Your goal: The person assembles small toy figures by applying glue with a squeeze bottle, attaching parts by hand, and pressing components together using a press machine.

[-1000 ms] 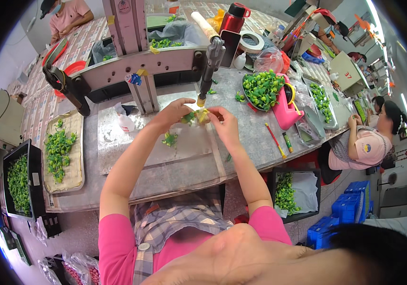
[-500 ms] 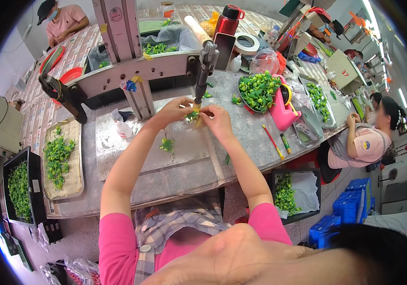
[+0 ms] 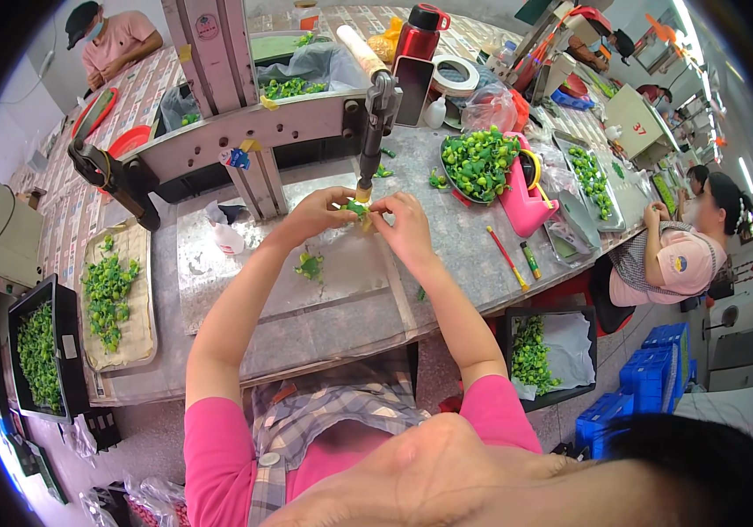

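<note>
Both hands meet under the tip of a vertical press tool (image 3: 370, 145) with a pale yellowish end. My left hand (image 3: 319, 213) pinches a small green leafy piece (image 3: 358, 209) just beneath that tip. From the other side my right hand (image 3: 405, 225) has its thumb and fingertips closed at the same piece, by a small yellowish bit; what exactly they grip is too small to make out. Nearer me, a loose green leafy cluster (image 3: 310, 267) lies on the metal plate (image 3: 245, 294).
To the left are a cloth-lined tray (image 3: 144, 338) and a black crate (image 3: 69, 347) of green pieces. On the right stand a heaped bowl (image 3: 480, 167), a pink holder (image 3: 526, 211) and two pens (image 3: 508, 259). The press frame (image 3: 245, 136) crosses ahead. A co-worker (image 3: 671, 255) sits at right.
Left fingers have shifted slightly lower around the green piece, which sits a little higher against the tool tip. The right hand stays almost in place.
</note>
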{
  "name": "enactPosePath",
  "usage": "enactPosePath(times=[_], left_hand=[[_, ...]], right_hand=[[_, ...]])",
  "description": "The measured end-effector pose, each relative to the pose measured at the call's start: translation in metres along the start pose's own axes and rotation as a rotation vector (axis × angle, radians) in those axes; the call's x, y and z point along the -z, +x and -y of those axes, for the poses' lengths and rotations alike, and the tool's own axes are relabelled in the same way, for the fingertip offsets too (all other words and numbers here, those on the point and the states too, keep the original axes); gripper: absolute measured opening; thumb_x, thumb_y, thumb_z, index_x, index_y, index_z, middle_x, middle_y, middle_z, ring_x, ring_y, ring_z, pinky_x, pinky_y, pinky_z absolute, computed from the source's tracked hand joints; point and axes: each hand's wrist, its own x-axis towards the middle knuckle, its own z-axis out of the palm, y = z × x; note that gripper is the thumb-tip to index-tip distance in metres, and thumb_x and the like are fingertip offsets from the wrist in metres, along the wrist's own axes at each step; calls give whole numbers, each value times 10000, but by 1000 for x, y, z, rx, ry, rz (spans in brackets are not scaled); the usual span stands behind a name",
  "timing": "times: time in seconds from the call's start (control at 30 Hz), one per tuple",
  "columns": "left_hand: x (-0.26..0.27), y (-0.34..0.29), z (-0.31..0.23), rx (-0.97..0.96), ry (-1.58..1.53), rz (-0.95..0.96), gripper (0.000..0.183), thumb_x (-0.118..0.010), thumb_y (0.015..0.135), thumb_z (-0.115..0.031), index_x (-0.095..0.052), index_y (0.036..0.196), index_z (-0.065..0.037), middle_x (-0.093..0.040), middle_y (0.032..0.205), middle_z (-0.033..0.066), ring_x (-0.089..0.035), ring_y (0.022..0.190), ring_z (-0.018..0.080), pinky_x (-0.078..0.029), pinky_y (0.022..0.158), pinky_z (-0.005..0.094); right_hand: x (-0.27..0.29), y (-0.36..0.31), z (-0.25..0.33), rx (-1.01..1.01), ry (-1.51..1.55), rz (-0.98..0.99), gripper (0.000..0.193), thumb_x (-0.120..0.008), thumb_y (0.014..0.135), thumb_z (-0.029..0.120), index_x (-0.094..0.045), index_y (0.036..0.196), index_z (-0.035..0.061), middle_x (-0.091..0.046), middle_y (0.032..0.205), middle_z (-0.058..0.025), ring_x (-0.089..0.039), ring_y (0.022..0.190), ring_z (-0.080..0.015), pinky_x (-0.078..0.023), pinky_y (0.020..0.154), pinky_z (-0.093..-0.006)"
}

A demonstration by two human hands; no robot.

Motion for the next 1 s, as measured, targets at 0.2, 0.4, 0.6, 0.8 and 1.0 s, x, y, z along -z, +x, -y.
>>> enactPosePath(times=[0.2,0.4,0.6,0.8,1.0], left_hand=[[-5,4,-1,-32,13,16,397,-599,748,-115,-531,1127,-16,-564,1025,71,-560,895,130,-434,782,257],[-6,5,2,-48,65,-32,354,-595,769,-98,-544,1114,-31,-594,935,46,-536,722,74,-434,628,213],[-4,5,2,1,-9,-11,373,-594,761,-119,-539,1118,-27,-572,970,59,-541,754,88,-438,658,216],[-3,5,3,70,-46,31,410,-606,743,-138,-534,1127,-15,-552,1028,81,-555,782,105,-452,692,229],[2,9,7,94,-78,85,403,-619,736,-143,-543,1110,-13,-568,963,47,-538,760,88,-441,670,229]], right_hand=[[7,-3,-2,12,-19,-22,83,-648,666,103,-599,725,70,-532,729,-59,-512,757,-255,-410,675,-361],[7,0,1,3,-29,-2,92,-640,682,100,-621,771,88,-533,743,-54,-511,771,-249,-411,693,-353],[7,0,-1,20,-46,41,125,-633,702,104,-651,825,114,-525,752,-46,-509,787,-241,-411,708,-340],[4,1,-2,56,-55,5,97,-642,679,95,-642,775,108,-515,742,-56,-505,771,-249,-412,676,-353],[3,3,-4,57,-60,8,93,-644,681,105,-648,773,107,-508,743,-59,-502,773,-250,-412,679,-350]])
